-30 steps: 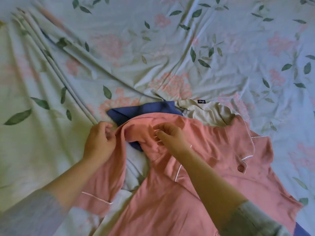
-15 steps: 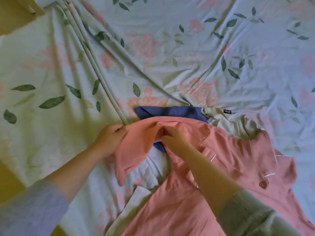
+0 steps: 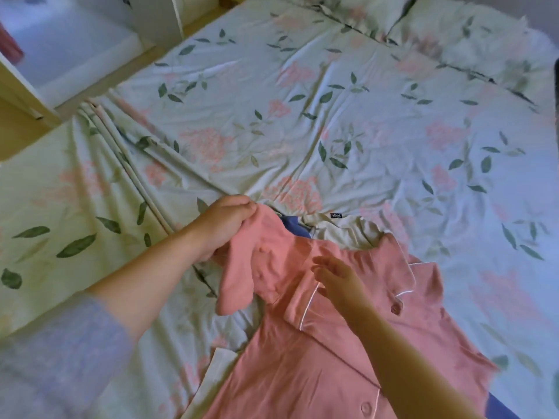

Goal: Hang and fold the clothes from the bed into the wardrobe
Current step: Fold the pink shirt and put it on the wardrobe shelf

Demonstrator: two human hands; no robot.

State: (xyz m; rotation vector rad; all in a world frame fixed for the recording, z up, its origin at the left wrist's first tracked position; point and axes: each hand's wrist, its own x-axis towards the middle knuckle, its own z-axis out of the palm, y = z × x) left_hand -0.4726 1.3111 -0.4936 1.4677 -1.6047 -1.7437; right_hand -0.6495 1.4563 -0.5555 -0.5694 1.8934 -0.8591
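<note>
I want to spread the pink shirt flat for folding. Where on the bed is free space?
Bare: the sheet between the pillows and the clothes, and its stretch right of the pink shirt. Crowded: the near edge, where the left hand grips that shirt, the right hand hovers, with a blue garment and a cream garment beneath.

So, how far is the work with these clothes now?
Nothing looks finished: the pink shirt, blue garment and cream garment lie on the bed. In hand: the left hand grips the shirt, the right hand hovers open over its collar. Hanging and folding all three remain.
</note>
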